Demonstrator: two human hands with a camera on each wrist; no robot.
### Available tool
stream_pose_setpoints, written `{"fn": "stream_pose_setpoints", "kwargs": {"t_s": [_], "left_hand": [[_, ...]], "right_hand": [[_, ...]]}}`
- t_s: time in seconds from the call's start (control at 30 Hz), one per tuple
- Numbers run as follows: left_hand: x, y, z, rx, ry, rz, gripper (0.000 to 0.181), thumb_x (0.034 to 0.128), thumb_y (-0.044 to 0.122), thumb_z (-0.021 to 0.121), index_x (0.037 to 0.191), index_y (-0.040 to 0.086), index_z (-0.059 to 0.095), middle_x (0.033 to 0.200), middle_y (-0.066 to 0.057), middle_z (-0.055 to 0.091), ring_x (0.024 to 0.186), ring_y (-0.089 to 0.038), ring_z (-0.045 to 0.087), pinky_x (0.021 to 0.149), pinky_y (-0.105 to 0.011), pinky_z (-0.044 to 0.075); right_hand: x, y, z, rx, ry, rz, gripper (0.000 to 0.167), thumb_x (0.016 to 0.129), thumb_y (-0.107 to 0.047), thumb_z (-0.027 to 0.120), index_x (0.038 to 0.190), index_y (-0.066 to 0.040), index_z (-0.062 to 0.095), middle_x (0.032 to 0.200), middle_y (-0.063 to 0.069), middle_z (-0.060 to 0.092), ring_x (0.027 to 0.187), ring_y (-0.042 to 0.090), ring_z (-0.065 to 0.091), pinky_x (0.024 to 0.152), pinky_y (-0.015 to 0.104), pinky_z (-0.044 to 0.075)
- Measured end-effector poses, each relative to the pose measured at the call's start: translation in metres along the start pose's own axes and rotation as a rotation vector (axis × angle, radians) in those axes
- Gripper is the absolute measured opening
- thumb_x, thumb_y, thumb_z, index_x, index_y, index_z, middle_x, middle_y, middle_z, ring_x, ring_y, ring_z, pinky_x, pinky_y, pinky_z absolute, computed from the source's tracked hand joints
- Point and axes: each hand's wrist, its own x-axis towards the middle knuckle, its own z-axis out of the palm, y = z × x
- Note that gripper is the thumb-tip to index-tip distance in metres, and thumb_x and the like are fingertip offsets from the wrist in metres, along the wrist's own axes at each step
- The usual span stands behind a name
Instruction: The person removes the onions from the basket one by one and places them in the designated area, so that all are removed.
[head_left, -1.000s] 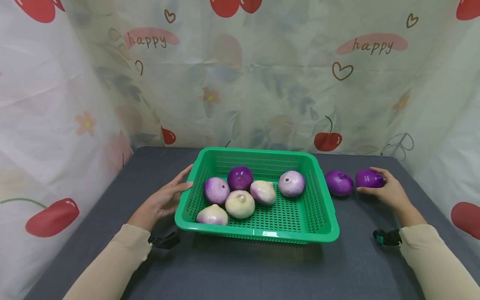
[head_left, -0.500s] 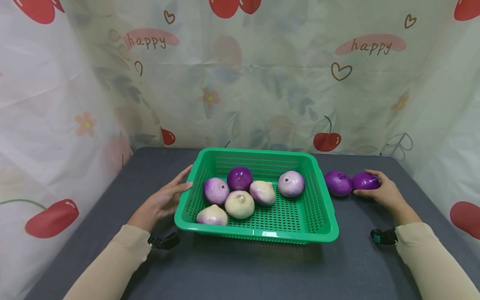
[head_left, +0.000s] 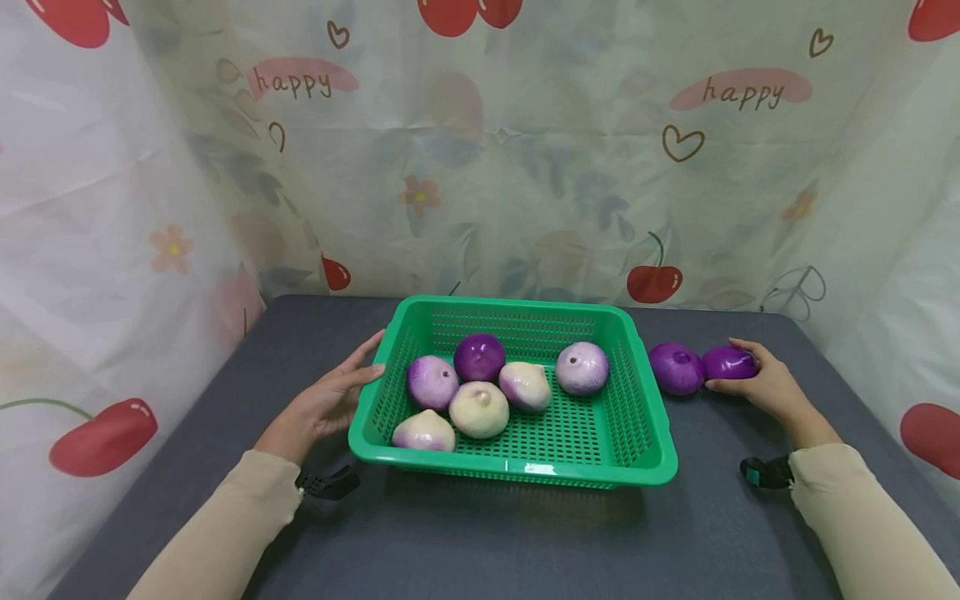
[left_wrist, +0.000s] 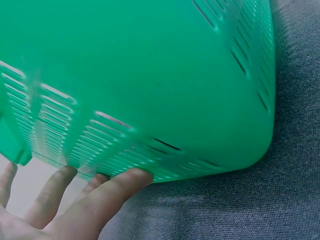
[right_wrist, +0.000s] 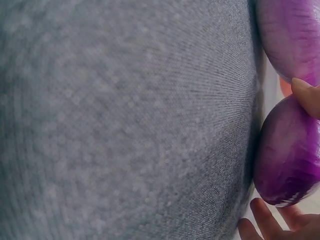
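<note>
A green slotted plastic basket (head_left: 517, 473) stands on the dark cloth with several peeled onions in it, among them a deep purple onion (head_left: 480, 357) and a pale onion (head_left: 480, 409). At its left side is my left hand (head_left: 322, 407), fingers fairly straight, fingertips against the slotted wall in the left wrist view. Right of the basket, my right hand (head_left: 772, 392) holds a purple onion (head_left: 729, 362) between thumb and fingers. This onion rests on the cloth beside another purple onion (head_left: 677, 368), seemingly touching it. In the right wrist view the thumb (right_wrist: 306, 95) lies on the held onion (right_wrist: 286, 152).
The dark cloth (head_left: 517, 542) covers the table. A printed curtain (head_left: 510, 192) closes off the back and both sides. A thin looped cord (head_left: 802, 292) shows near the back right corner. Each wrist wears a black strap (head_left: 330, 482).
My right hand has moved a little left with the purple onion, closing the gap to the onion beside it. My left hand and the basket stay in place.
</note>
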Motion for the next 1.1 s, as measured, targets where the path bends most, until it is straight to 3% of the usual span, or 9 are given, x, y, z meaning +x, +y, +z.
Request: {"fn": "stream_pose_setpoints", "kwargs": {"t_s": [0.43,0.7,0.9,1.1], "left_hand": [[0.001,-0.001,0.0,-0.001,0.011,0.0,0.069,0.1029,0.022,0.048,0.154,0.041,0.005,0.157,-0.019,0.015,0.126,-0.034,0.048,0.093,-0.056,0.049],[0.002,-0.002,0.0,-0.01,-0.001,-0.004,0.069,0.1038,0.021,0.045,0.155,0.041,0.004,0.157,-0.019,0.015,0.13,-0.036,0.044,0.094,-0.056,0.048],[0.001,-0.001,-0.001,-0.024,-0.014,-0.002,0.069,0.1036,0.02,0.045,0.154,0.041,0.004,0.157,-0.018,0.014,0.131,-0.035,0.043,0.095,-0.056,0.047],[0.002,-0.001,0.0,-0.018,-0.013,-0.001,0.068,0.1038,0.02,0.045,0.154,0.041,0.005,0.156,-0.018,0.016,0.125,-0.03,0.048,0.095,-0.055,0.048]], "right_hand": [[0.001,-0.002,-0.004,0.007,-0.009,0.008,0.101,0.086,-0.045,0.07,0.154,0.0,0.009,0.143,0.046,0.019,0.127,0.059,0.027,0.099,0.069,0.033],[-0.003,-0.014,-0.013,0.066,0.02,0.029,0.096,0.088,-0.047,0.067,0.153,0.001,0.015,0.147,0.042,0.019,0.133,0.058,0.022,0.102,0.07,0.028],[-0.011,-0.048,-0.025,0.143,0.066,-0.023,0.092,0.088,-0.051,0.065,0.153,-0.003,0.02,0.151,0.034,0.023,0.134,0.052,0.027,0.1,0.064,0.035],[-0.024,-0.1,-0.031,0.177,0.119,-0.15,0.072,0.091,-0.05,0.061,0.147,-0.013,0.036,0.143,0.014,0.043,0.131,0.036,0.042,0.093,0.043,0.043]]}}
